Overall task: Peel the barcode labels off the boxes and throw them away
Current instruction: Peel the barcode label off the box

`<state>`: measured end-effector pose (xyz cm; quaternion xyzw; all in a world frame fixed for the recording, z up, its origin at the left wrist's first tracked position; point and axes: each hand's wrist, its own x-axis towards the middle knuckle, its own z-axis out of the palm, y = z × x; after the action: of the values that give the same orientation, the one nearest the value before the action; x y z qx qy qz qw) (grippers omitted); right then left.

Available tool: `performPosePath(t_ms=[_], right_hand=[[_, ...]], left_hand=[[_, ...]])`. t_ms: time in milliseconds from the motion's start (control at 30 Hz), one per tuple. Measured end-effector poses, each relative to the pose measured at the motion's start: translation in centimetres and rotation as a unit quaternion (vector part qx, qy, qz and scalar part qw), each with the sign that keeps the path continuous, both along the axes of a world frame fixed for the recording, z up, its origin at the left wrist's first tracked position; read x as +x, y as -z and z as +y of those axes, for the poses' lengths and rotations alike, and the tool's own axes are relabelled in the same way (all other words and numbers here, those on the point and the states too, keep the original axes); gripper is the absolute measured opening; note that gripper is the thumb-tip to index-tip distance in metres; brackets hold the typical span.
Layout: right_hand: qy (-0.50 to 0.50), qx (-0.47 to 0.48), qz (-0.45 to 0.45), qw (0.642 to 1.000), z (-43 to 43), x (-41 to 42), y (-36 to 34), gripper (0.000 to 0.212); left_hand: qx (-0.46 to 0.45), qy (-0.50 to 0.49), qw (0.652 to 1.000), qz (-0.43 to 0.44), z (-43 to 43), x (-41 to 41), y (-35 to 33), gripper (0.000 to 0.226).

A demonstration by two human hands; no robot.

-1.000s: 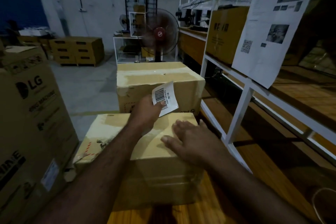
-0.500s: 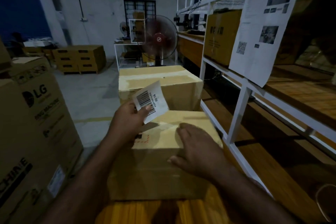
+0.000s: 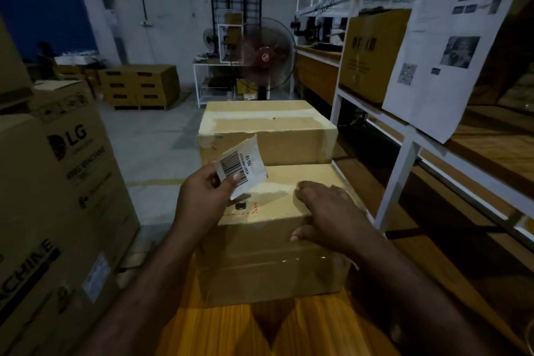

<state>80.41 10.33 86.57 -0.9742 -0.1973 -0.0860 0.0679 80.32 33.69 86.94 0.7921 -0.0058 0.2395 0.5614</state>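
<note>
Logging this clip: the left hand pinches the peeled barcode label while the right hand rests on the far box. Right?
Wrong on the box. The head view shows the right hand resting on the near box, not the far box behind it. The left hand does pinch the peeled barcode label.

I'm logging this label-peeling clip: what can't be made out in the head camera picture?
Head view only.
Barcode label, pinched in the left hand: thumb covers some bars; back faces away.
Near box: right hand covers part of its top.
Sticker on the LG box: print blurred.
Posted sheet on the shelf frame: text too small, top cut by the edge.
</note>
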Motion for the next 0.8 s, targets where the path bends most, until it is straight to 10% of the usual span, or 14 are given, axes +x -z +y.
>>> performPosePath(t_ms=[633,800], right_hand=[[0.067,0.082,0.093,0.99,2.2,3.7,-2.5,0.087],[0.023,0.501,0.13,0.855,3.1,2.1,-2.1,0.058]], left_hand=[[-0.085,0.114,0.989,0.028,-0.2,3.2,-1.9,0.02],[-0.114,0.147,0.981,0.047,0.0,2.0,-1.7,0.019]])
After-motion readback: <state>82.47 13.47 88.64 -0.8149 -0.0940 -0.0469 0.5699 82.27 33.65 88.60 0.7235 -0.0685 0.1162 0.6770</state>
